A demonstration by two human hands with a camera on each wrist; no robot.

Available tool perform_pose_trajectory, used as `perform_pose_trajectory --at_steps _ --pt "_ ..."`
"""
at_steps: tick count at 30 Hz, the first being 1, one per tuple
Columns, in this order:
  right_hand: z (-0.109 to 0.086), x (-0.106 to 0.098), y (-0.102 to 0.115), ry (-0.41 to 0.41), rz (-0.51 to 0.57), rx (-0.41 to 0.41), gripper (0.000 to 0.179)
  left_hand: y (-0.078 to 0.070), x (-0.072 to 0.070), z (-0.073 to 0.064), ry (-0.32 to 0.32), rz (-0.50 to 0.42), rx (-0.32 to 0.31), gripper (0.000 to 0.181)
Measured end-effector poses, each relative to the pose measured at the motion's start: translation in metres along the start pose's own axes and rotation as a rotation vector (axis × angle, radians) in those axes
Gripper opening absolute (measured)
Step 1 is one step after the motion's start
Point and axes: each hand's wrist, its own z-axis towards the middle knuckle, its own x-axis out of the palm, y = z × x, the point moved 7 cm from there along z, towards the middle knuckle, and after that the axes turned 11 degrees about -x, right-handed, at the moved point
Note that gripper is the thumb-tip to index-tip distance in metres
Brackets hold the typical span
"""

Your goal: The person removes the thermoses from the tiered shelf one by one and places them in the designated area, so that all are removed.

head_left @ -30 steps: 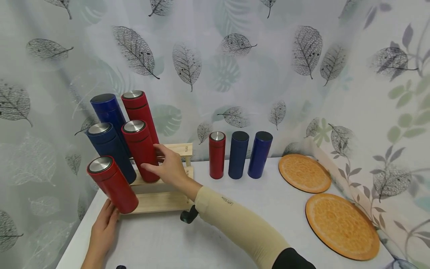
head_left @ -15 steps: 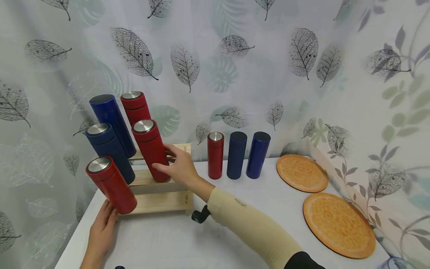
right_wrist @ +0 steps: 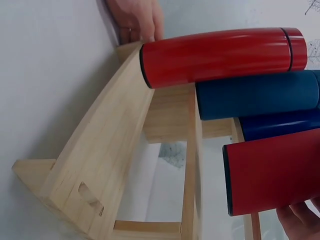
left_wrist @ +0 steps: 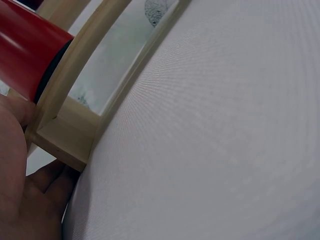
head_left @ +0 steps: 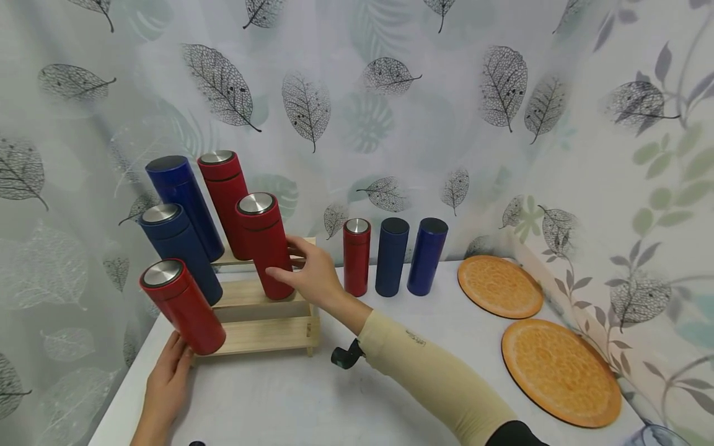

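My right hand (head_left: 318, 275) grips a red thermos bottle (head_left: 266, 244) with a steel lid, thumb on the near side and fingers behind. The bottle is close over the middle step of a three-step wooden rack (head_left: 268, 334). My left hand (head_left: 167, 378) holds the front left corner of this rack, thumb by the lowest step and fingers at its foot (left_wrist: 65, 145). Along the rack's left side stand another red bottle (head_left: 186, 313) in front, a dark blue bottle (head_left: 181, 248) on the middle step and a brighter blue bottle (head_left: 186, 204) at the top. A red bottle (head_left: 223, 192) stands beside that one.
Smaller red (head_left: 357, 257), dark blue (head_left: 392, 257) and bright blue (head_left: 427, 257) bottles stand in a row right of the rack. Two round orange-brown mats (head_left: 500, 286) lie at the table's right. A leaf-print curtain (head_left: 357, 136) hangs behind. A clear object shows at the lower right edge.
My right hand has carried the red bottle rightward along the middle step, away from the dark blue bottle. My left hand has stayed at the rack's corner.
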Motion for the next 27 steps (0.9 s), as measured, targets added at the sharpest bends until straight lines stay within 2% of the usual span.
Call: perform_pose_trajectory --at_steps 11,17,27 --pt "-0.009 -0.021 -0.002 -0.025 -0.006 0.020 0.064 -0.001 -0.002 0.000 -0.002 -0.017 0.043 0.059" --pt "-0.011 -0.032 -0.004 -0.057 -0.006 0.002 0.062 -0.003 -0.004 0.001 0.001 -0.022 0.027 0.059" --pt "-0.019 -0.044 -0.009 -0.066 -0.024 0.024 0.060 -0.001 -0.002 -0.001 0.005 -0.025 0.016 0.059"
